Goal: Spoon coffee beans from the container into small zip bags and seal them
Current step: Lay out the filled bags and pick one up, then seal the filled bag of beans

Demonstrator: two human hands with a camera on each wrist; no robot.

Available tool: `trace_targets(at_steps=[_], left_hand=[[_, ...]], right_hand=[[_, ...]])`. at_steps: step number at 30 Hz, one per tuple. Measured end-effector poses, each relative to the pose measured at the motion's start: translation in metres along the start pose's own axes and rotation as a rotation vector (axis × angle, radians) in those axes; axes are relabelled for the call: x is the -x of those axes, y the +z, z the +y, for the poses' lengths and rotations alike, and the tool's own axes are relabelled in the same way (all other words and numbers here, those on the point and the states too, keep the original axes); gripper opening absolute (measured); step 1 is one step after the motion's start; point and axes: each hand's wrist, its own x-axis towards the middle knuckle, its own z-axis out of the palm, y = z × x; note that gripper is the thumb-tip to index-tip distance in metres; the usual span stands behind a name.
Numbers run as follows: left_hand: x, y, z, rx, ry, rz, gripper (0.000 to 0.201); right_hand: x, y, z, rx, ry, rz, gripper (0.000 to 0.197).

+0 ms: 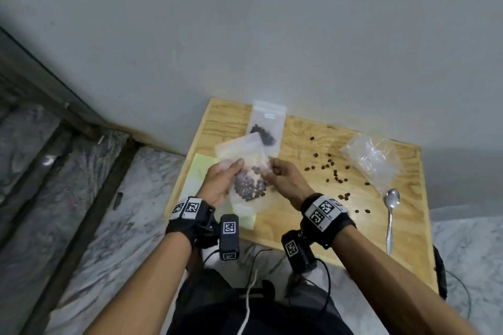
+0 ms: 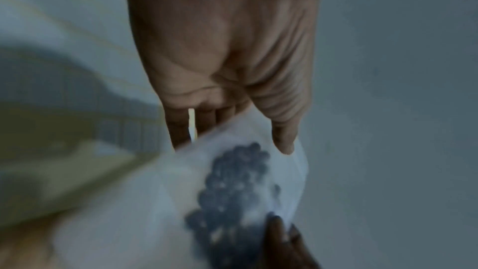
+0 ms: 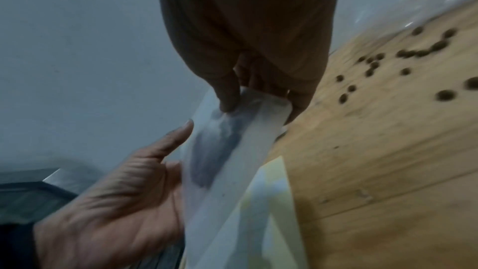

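The wooden table (image 1: 340, 220) stood against a grey wall (image 1: 272, 22); a pale yellow sheet (image 1: 200, 164) lay at its left edge; a crumpled clear plastic bag (image 1: 371, 160) sat at the far right; a filled zip bag (image 1: 266, 128) lay at the back. Above the table's left part, a small zip bag (image 1: 246, 171) with coffee beans inside was held by both hands; the left hand (image 1: 221, 181) gripped its left side, thumb on top; the right hand (image 1: 285, 179) pinched its right edge. A metal spoon (image 1: 391, 215) lay at the right; loose coffee beans (image 1: 336, 173) were scattered between.
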Motion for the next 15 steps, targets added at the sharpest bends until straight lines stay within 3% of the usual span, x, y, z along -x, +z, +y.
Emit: trace_targets(at_steps=[1, 3, 6, 9, 12, 15], left_hand=[[0.004, -0.009, 0.003, 0.056, 0.026, 0.034, 0.026], [0.013, -0.032, 0.009, 0.11, 0.078, 0.11, 0.015], [0.019, -0.076, 0.008, 0.169, 0.089, 0.243, 0.025], [0.029, -0.112, 0.009, 0.179, 0.085, 0.37, 0.032], [0.033, -0.142, 0.005, 0.159, 0.093, 0.421, 0.035], [0.038, -0.159, 0.003, 0.156, 0.081, 0.428, 0.055]], right_hand=[[-0.007, 0.012, -0.002, 0.031, -0.001, -0.024, 0.016], [-0.024, 0.036, -0.002, 0.103, 0.014, -0.042, 0.017], [-0.051, 0.073, 0.002, 0.153, 0.058, -0.011, 0.018], [-0.074, 0.107, 0.008, 0.375, 0.014, -0.007, 0.018], [-0.088, 0.134, 0.013, 0.621, -0.025, -0.047, 0.032], [-0.095, 0.153, 0.016, 0.812, -0.053, -0.063, 0.041]])
